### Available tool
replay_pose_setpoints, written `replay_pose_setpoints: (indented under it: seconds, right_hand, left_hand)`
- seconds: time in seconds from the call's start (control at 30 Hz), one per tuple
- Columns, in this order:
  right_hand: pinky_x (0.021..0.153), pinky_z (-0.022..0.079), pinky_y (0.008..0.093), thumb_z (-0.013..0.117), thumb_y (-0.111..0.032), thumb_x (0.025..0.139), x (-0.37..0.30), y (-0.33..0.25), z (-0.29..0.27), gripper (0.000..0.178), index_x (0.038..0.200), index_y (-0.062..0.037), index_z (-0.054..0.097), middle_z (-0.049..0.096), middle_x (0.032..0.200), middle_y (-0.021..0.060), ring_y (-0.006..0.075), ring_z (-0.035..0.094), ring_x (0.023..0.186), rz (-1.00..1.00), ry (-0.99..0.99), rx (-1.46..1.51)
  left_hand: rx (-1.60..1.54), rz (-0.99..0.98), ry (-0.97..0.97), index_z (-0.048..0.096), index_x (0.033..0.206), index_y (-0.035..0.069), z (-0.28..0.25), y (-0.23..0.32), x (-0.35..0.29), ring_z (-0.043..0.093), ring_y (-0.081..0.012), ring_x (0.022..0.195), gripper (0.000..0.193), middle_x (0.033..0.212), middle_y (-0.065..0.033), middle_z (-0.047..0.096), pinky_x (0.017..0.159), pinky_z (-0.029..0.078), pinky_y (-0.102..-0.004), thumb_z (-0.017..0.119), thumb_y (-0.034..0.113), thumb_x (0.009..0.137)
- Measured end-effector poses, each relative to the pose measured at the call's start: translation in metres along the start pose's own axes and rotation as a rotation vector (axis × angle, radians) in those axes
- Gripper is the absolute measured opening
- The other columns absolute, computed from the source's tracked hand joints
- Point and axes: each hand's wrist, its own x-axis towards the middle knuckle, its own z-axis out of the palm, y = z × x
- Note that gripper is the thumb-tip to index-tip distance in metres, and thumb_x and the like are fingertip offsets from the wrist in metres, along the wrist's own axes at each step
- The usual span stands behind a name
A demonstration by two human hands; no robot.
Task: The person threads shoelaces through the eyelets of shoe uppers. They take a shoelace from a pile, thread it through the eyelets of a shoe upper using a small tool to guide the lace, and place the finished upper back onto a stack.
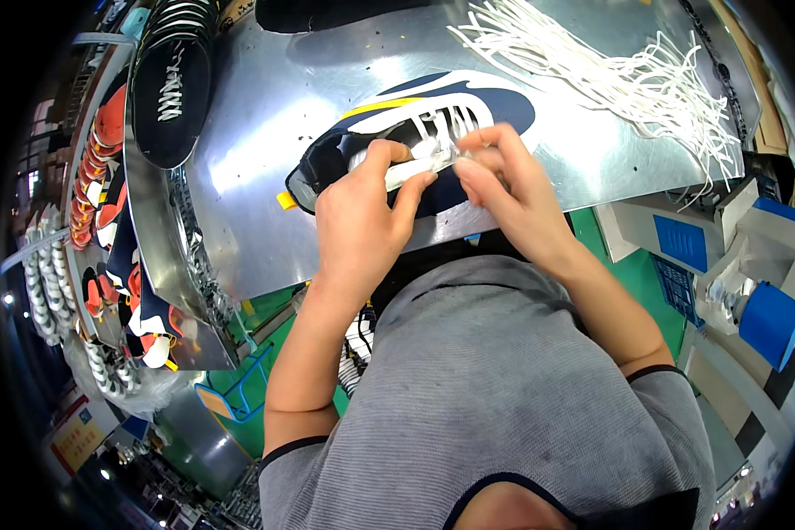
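Observation:
A navy, white and yellow sneaker (pixel 514 110) lies on the metal table (pixel 252 230), its toe toward the right and its dark heel opening toward the left. White lace crosses its front part. My left hand (pixel 362 212) is closed at the near side of the shoe, thumb and forefinger pinching the white shoe tongue (pixel 402 174). My right hand (pixel 521 199) is beside it, fingers bent together over the lacing and slightly blurred. A white shoelace (pixel 451 157) runs to its fingertips, which seem closed on it.
A heap of loose white shoelaces (pixel 618 84) covers the table's far right. A black laced shoe (pixel 172 97) lies at the far left. Left of the table, a rack (pixel 93 256) bears several orange and navy shoe parts. Boxes and a blue round part (pixel 768 325) stand at the right.

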Motion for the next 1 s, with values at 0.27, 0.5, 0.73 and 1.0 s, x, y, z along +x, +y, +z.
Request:
replay_pose_setpoints:
  seconds: [0.27, 0.5, 0.73, 1.0]
  right_hand:
    - [0.063, 0.051, 0.0353, 0.06, -0.017, 0.096, -0.006, 0.001, -0.007, 0.018, 0.098, -0.0004, 0.053, 0.067, 0.072, 0.0111, 0.0269, 0.068, 0.066, -0.003, -0.061, -0.309]
    - [0.062, 0.05, 0.0383, 0.058, -0.017, 0.097, 0.017, 0.007, 0.012, 0.018, 0.093, 0.0, 0.054, 0.065, 0.069, 0.0129, 0.0289, 0.067, 0.063, -0.048, -0.043, -0.351]
    - [0.06, 0.04, 0.0201, 0.061, -0.02, 0.098, 0.023, -0.048, -0.052, 0.017, 0.103, -0.0033, 0.063, 0.055, 0.072, -0.0037, 0.0038, 0.049, 0.065, 0.011, -0.112, -0.384]
    - [0.063, 0.049, 0.0308, 0.066, -0.026, 0.091, 0.061, 0.012, -0.01, 0.027, 0.108, -0.0051, 0.064, 0.071, 0.08, 0.01, 0.0183, 0.066, 0.066, -0.2, 0.098, -0.215]
  left_hand:
    - [0.027, 0.193, 0.105, 0.063, 0.097, 0.002, 0.007, -0.008, 0.0, 0.071, -0.025, 0.07, 0.027, 0.084, -0.0122, 0.072, 0.061, 0.053, -0.0317, 0.081, 0.014, 0.081]
    - [0.059, 0.379, 0.033, 0.061, 0.101, 0.001, 0.009, -0.008, -0.001, 0.07, -0.0295, 0.073, 0.024, 0.086, -0.0139, 0.07, 0.062, 0.053, -0.0348, 0.076, 0.009, 0.085]
    - [-0.25, 0.076, -0.22, 0.063, 0.111, 0.005, -0.014, -0.007, 0.0, 0.07, -0.0306, 0.08, 0.02, 0.089, -0.018, 0.069, 0.071, 0.052, -0.0366, 0.065, 0.015, 0.094]
    - [-0.511, -0.286, -0.854, 0.067, 0.117, -0.002, -0.046, -0.016, 0.052, 0.058, -0.0088, 0.084, 0.025, 0.095, 0.0006, 0.068, 0.077, 0.047, -0.0227, 0.053, 0.008, 0.098]
